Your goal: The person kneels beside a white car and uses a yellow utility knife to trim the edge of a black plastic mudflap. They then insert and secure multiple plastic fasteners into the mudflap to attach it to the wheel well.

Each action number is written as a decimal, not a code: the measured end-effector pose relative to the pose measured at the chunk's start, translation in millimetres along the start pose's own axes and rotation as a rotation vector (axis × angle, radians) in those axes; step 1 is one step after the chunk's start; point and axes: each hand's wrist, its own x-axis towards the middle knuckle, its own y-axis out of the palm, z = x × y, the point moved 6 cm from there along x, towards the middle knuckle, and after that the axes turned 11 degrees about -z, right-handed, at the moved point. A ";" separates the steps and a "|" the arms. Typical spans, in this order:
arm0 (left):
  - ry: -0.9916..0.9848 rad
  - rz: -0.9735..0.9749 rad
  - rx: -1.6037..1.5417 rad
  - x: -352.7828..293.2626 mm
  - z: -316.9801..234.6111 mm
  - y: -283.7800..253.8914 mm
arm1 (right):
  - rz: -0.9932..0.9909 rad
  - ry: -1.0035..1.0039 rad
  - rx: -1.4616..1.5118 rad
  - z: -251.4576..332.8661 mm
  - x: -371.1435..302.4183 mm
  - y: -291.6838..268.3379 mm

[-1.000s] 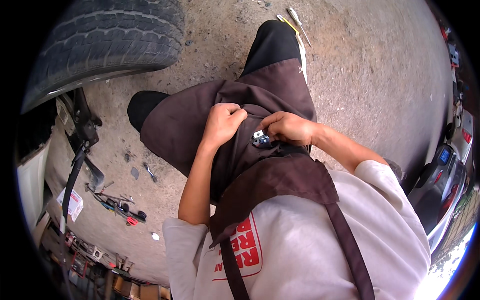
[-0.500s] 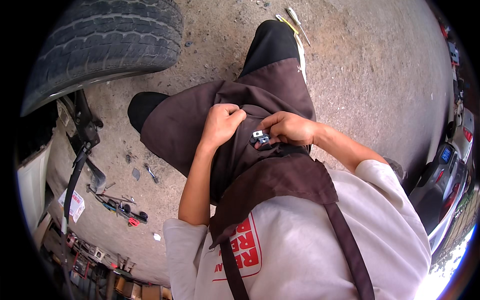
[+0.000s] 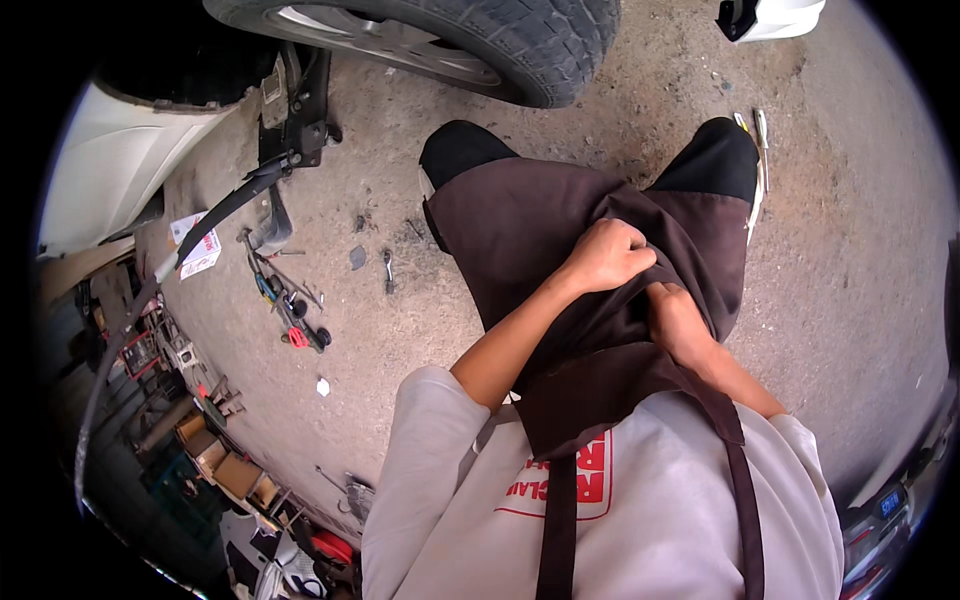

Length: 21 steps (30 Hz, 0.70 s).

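Note:
My left hand (image 3: 612, 256) is closed on a gathered fold of the dark brown apron (image 3: 550, 200) over my lap. Just below and to its right, my right hand (image 3: 680, 318) reaches into the apron cloth, perhaps a pocket or a fold. The cloth hides its fingertips and anything they may hold. No small metal part shows between the hands at this moment.
A raised car wheel (image 3: 540, 60) is ahead, with a dark jack-like metal support (image 3: 300, 120) beside it. Left on the concrete lie a ratchet (image 3: 388, 272), mixed tools (image 3: 290, 310) and a printed carton (image 3: 196, 250). A screwdriver (image 3: 762, 130) lies by my right knee.
The view has swung left, so everything sits further right. The small metal-and-dark piece at my right hand has gone out of sight, and that hand's fingers are now under the apron cloth.

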 end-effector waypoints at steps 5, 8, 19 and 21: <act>-0.018 -0.044 0.048 -6.2 3.0 -1.0 | 0.144 -0.307 -0.394 20.6 -2.3 1.4; -0.043 -0.073 0.048 -9.3 14.7 1.1 | 0.165 -0.603 -0.417 49.1 -4.6 -14.4; -0.060 -0.004 -0.124 -23.4 24.6 -1.2 | 0.124 -0.323 0.238 64.1 21.5 -59.8; -0.059 0.005 -0.212 -24.9 15.5 -8.9 | 0.111 -0.158 0.433 54.7 31.1 -59.5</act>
